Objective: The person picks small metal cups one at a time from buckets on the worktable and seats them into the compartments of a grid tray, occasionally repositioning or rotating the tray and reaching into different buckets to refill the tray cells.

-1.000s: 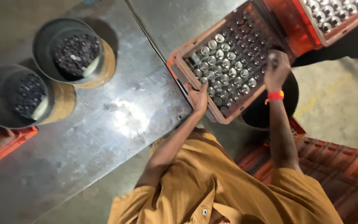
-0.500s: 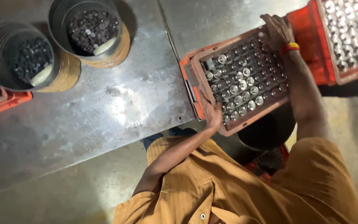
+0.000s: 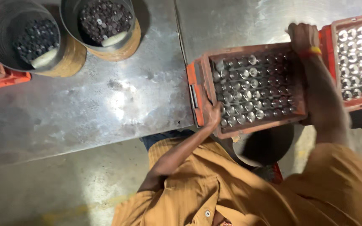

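Observation:
An orange plastic crate (image 3: 198, 88) filled with several shiny round metal caps rests partly on the steel table's near edge. My left hand (image 3: 213, 115) grips the crate's near left corner. My right hand (image 3: 301, 35), with an orange band at the wrist, holds the crate's far right corner. My ochre sleeves and shirt fill the bottom of the view.
A second orange crate (image 3: 359, 58) of metal pieces sits touching the first on the right. Two metal buckets (image 3: 105, 23) (image 3: 21, 37) with dark small parts stand at the table's (image 3: 105, 96) far left. A dark round bin (image 3: 265, 146) is below the crate. Concrete floor lies lower left.
The crate has moved up onto the table beside the right crate. My right hand shifted from its near side to its far right corner. The view shifted, and the buckets moved up.

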A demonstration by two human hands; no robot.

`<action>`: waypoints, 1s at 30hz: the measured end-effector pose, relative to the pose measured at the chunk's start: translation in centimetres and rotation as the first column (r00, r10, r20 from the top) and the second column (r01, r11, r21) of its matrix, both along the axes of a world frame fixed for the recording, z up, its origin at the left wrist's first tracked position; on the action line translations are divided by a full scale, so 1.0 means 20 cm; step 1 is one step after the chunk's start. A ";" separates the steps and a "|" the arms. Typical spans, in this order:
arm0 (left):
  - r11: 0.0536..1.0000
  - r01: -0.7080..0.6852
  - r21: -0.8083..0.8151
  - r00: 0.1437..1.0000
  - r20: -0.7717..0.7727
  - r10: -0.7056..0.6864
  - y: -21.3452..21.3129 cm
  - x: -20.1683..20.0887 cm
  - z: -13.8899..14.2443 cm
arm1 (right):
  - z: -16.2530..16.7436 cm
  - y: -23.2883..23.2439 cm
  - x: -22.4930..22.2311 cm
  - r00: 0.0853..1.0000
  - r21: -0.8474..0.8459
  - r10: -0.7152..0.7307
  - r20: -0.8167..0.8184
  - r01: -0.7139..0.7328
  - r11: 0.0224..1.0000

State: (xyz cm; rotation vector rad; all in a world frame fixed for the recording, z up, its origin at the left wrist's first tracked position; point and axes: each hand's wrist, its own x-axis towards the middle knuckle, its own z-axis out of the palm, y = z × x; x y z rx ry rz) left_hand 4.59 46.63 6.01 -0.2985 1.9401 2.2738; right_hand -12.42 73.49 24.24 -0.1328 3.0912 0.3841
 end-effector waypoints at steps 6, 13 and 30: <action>0.997 -0.006 -0.074 0.999 -0.041 0.003 0.06 -0.12 -0.05 | -0.01 -0.49 -0.17 0.933 -0.348 0.129 -0.337 -0.251 0.903; 0.992 0.116 -0.057 0.992 -0.037 -0.119 0.01 -0.12 0.00 | -0.22 -0.72 0.44 0.856 -0.585 -0.053 -0.514 -0.304 0.752; 0.969 0.131 -0.209 0.966 -0.192 -0.172 0.08 -0.03 -0.03 | -0.44 -0.69 1.16 0.774 -0.757 -0.513 -0.372 0.067 0.650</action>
